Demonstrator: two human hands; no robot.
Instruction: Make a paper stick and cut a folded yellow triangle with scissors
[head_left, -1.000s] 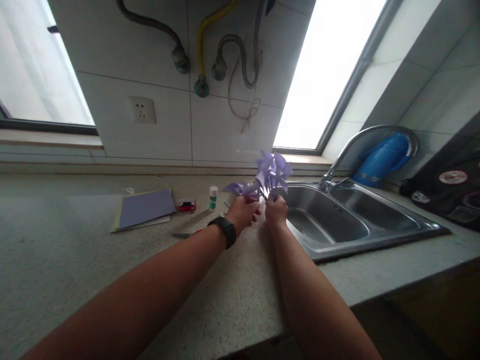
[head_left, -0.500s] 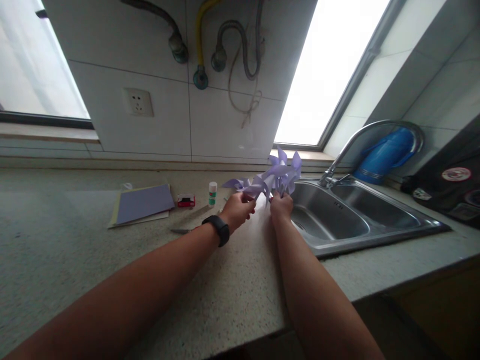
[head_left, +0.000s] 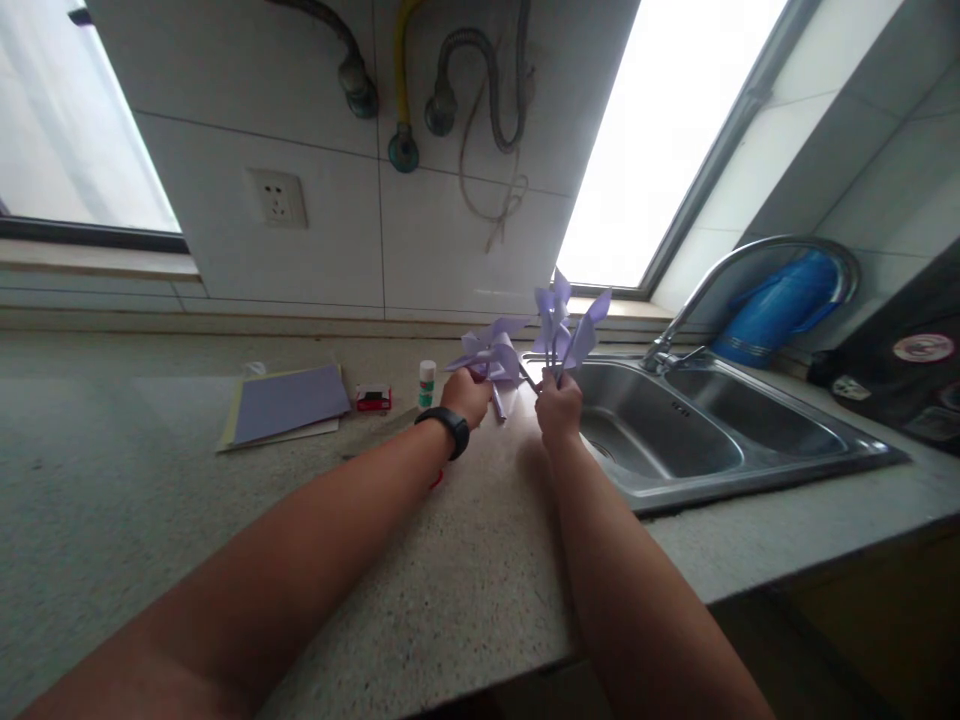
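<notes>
My right hand [head_left: 559, 405] is closed around the sticks of purple paper pinwheels [head_left: 561, 320], which stand upright above the fist by the sink's left edge. To its left, my left hand [head_left: 466, 396], with a black band on the wrist, is closed on another purple pinwheel [head_left: 491, 350]. This one's blades spread over the fingers, and a stick end points down toward the counter. How the left fingers grip it is partly hidden. Below my left wrist, a red handle [head_left: 436, 479] shows, apparently of scissors mostly covered by the forearm.
A white-capped glue stick [head_left: 427, 385], a small red box [head_left: 373, 398] and stacked purple paper [head_left: 289, 405] lie on the speckled counter [head_left: 135, 480]. At right are a steel double sink [head_left: 675, 490], a curved faucet [head_left: 679, 310] and a blue container [head_left: 776, 305].
My two hands have drawn apart, and the left pinwheel has separated from the bunch. The right-hand pinwheels now stand more upright. My left hand has turned and moved slightly left.
</notes>
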